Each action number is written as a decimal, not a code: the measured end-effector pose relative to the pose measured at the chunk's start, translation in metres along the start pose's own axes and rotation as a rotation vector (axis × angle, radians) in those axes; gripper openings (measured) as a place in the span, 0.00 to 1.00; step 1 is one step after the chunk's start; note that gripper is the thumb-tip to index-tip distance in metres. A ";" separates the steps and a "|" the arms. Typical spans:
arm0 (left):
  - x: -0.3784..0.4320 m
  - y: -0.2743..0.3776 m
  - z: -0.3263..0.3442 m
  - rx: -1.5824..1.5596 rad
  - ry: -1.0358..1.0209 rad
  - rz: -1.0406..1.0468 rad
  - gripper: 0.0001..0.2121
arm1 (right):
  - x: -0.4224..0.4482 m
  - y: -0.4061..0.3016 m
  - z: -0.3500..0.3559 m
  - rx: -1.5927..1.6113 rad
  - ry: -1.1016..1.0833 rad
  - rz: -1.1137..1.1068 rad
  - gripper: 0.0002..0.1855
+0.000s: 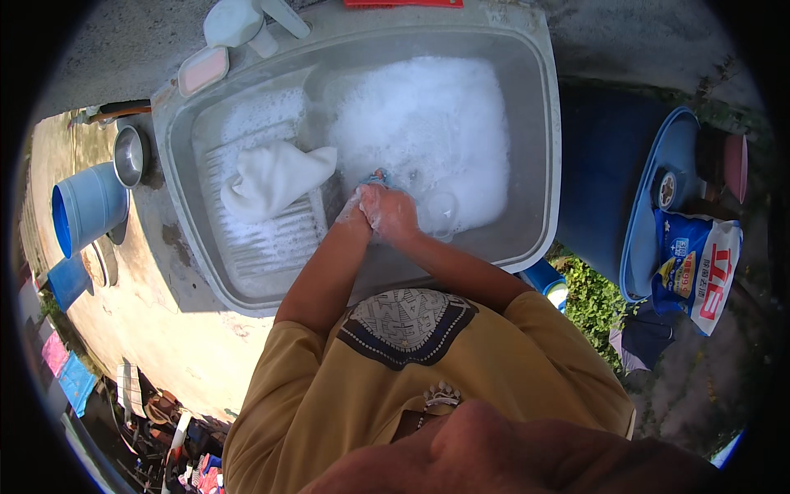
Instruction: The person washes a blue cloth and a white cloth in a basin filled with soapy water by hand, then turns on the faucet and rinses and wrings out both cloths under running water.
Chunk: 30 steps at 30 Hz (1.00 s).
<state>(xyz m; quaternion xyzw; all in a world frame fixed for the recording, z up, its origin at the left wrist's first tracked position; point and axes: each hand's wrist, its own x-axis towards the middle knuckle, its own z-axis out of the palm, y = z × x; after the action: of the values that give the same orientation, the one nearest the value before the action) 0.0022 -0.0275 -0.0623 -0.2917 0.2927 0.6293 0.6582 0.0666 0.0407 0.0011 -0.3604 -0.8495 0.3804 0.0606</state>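
My left hand [359, 207] and my right hand [393, 212] are pressed together, wet and sudsy, over the near edge of the foamy water [432, 136] in a grey washing sink [534, 154]. Between them they grip a small bluish thing [379, 177], perhaps cloth; most of it is hidden by the fingers. On the ribbed washboard part [290, 231] at the left of the sink lies a crumpled white cloth [271, 176], close to my left hand.
A soap dish with pink soap [203, 71] and a white plastic scoop [233, 23] stand on the sink's far left rim. A metal bowl [129, 157] is at the left. At the right, a detergent bag [694, 265] rests on a blue barrel's lid [642, 204].
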 end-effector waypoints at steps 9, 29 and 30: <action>-0.045 0.016 0.024 0.414 0.521 -0.017 0.34 | 0.054 0.118 -0.053 -0.149 0.023 0.324 0.23; -0.024 -0.002 -0.046 0.938 -0.162 0.331 0.18 | 0.030 -0.020 -0.005 -0.165 -0.076 0.250 0.09; -0.022 -0.006 -0.040 0.820 -0.102 0.257 0.18 | 0.003 -0.039 0.001 0.052 0.090 -0.017 0.09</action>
<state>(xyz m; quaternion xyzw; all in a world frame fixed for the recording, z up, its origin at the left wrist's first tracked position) 0.0068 -0.0725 -0.0720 0.0643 0.5197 0.5513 0.6495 0.0425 0.0245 0.0266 -0.3681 -0.8389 0.3851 0.1116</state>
